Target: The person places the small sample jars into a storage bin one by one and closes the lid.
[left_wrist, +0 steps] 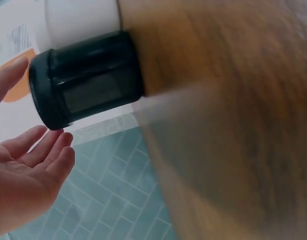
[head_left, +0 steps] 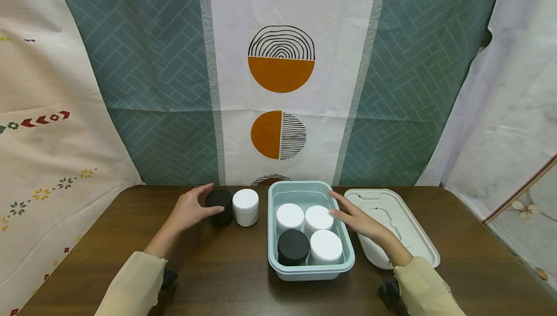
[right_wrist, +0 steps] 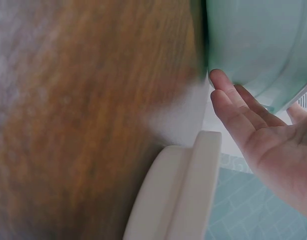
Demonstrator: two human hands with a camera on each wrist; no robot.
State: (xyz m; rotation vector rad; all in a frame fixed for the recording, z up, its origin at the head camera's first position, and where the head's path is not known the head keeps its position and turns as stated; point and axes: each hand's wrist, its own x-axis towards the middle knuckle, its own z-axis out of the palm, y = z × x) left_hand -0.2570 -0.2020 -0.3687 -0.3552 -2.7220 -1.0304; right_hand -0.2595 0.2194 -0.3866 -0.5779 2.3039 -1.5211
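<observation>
A black lidded jar [head_left: 220, 208] stands on the table, and a white lidded jar [head_left: 245, 207] is beside it. My left hand [head_left: 191, 208] reaches around the black jar with thumb and fingers spread. In the left wrist view the thumb [left_wrist: 11, 77] is apart from the jar, while the fingertips lie close to its lid edge. A pale blue-green tub [head_left: 309, 270] holds several white jars [head_left: 326, 246] and one black jar [head_left: 293, 247]. My right hand [head_left: 359, 219] is at the tub's right rim, its fingers loosely extended along the outer wall in the right wrist view.
To the right of the tub, a whitish lid [head_left: 404, 219] lies on the brown table [head_left: 217, 277], partly under my right forearm. Patterned cloth [head_left: 283, 113] hangs behind the table's far edge.
</observation>
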